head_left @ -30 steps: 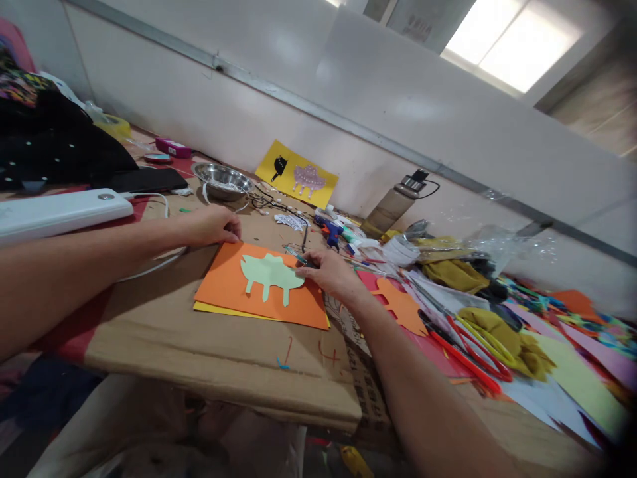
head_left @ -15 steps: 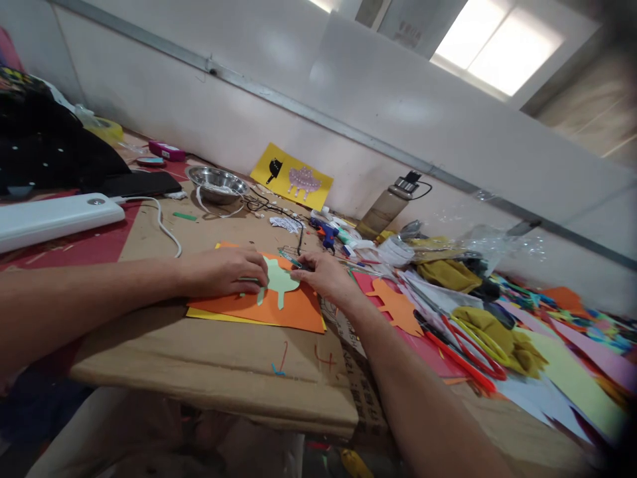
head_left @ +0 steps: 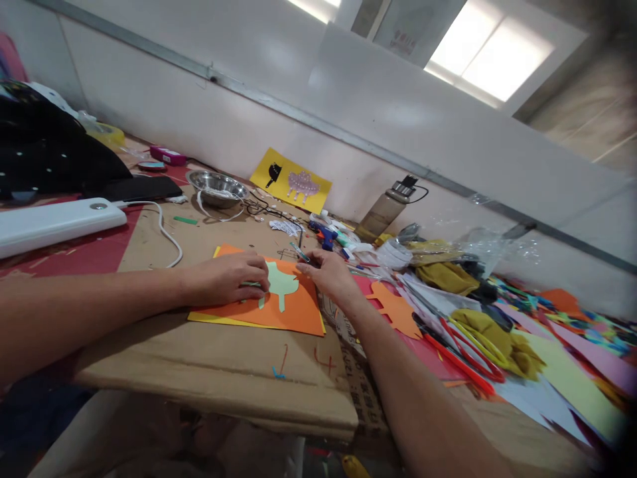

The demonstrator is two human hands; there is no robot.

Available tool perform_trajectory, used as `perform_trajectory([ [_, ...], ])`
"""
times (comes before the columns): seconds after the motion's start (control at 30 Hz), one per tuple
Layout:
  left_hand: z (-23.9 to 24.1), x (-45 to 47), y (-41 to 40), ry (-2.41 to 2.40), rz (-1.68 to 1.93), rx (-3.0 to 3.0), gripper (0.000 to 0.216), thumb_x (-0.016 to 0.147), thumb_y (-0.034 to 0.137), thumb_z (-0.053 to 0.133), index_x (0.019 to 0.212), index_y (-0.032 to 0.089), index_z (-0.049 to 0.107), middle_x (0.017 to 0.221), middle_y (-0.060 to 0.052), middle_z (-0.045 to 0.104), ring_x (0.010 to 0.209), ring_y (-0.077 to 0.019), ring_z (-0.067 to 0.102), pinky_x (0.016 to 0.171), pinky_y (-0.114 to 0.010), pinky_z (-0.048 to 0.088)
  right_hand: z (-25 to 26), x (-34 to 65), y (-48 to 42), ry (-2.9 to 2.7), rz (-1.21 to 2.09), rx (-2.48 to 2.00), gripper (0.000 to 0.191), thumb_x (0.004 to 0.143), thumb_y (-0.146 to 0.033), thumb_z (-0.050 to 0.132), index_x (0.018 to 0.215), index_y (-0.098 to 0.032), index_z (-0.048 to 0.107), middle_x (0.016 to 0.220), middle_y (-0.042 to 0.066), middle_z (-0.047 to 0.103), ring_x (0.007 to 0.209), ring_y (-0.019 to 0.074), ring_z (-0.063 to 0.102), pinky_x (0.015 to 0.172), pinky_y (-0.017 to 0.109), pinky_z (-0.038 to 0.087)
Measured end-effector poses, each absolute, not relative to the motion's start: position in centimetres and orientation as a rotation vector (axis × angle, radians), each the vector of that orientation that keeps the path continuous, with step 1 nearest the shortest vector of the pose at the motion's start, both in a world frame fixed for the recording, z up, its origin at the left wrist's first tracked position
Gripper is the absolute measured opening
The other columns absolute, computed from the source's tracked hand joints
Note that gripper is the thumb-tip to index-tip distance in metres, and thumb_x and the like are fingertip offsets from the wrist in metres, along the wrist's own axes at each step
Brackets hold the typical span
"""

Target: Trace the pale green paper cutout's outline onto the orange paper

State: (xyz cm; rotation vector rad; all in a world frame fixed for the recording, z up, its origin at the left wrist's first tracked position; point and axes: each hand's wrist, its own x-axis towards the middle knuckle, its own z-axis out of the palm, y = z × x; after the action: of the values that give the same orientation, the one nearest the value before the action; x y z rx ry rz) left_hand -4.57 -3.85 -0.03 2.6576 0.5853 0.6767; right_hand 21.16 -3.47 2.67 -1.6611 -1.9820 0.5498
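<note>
Mid-frame: L hand shifted onto pale-green paper cutout, prob steadying it, grip unclear; R hand pinching slim teal tool.

Bright window, blurred right edge

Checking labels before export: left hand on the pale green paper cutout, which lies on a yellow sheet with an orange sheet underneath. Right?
No, the sheet order is swapped. In the head view, the left hand is on the pale green paper cutout, which lies on the orange sheet; the yellow sheet is underneath.
</note>
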Motion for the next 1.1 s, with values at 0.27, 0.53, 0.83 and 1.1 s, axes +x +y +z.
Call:
perform_trajectory([
  [0.27,0.4,-4.7,-3.8,0.630,0.602,2.641,0.013,0.099,0.028,0.069,0.098,0.023,0.081,0.108,-0.007,0.077,0.101,-0.0189,0.072,0.095,-0.026,0.054,2.1,19.7,-4.6,-2.113,0.722,-1.569,0.006,0.085,-0.020,0.078,0.090,-0.019,0.076,0.090,0.002,0.078,0.082,0.0186,0.068,0.074,0.028,0.048],
  [0.53,0.7,-6.6,-0.7,1.180,0.551,2.601,0.045,0.092,0.054,0.071,0.119,0.017,0.076,0.127,-0.016,0.074,0.125,-0.0331,0.064,0.113,-0.045,0.045,2.2,19.9,-4.5,-2.159,0.741,-1.564,0.010,0.084,-0.015,0.079,0.092,-0.018,0.074,0.096,0.004,0.079,0.087,0.0200,0.069,0.076,0.028,0.047],
  [0.83,-0.5,-6.0,-1.2,1.371,0.443,2.595,0.055,0.095,0.060,0.062,0.132,0.020,0.071,0.138,-0.017,0.067,0.133,-0.0369,0.058,0.113,-0.049,0.043,2.4,19.9,-4.6,-2.150,0.736,-1.564,0.017,0.085,-0.016,0.079,0.103,-0.017,0.076,0.106,0.006,0.079,0.095,0.0206,0.070,0.083,0.029,0.049],
  [1.1,-0.4,-6.6,-0.1,1.346,0.523,2.619,0.049,0.098,0.055,0.055,0.125,0.019,0.074,0.122,-0.013,0.072,0.117,-0.0299,0.065,0.104,-0.039,0.049,2.1,20.1,-4.4,-2.136,0.762,-1.554,0.017,0.086,-0.018,0.080,0.103,-0.017,0.076,0.103,0.004,0.079,0.095,0.0195,0.070,0.081,0.028,0.048],
])
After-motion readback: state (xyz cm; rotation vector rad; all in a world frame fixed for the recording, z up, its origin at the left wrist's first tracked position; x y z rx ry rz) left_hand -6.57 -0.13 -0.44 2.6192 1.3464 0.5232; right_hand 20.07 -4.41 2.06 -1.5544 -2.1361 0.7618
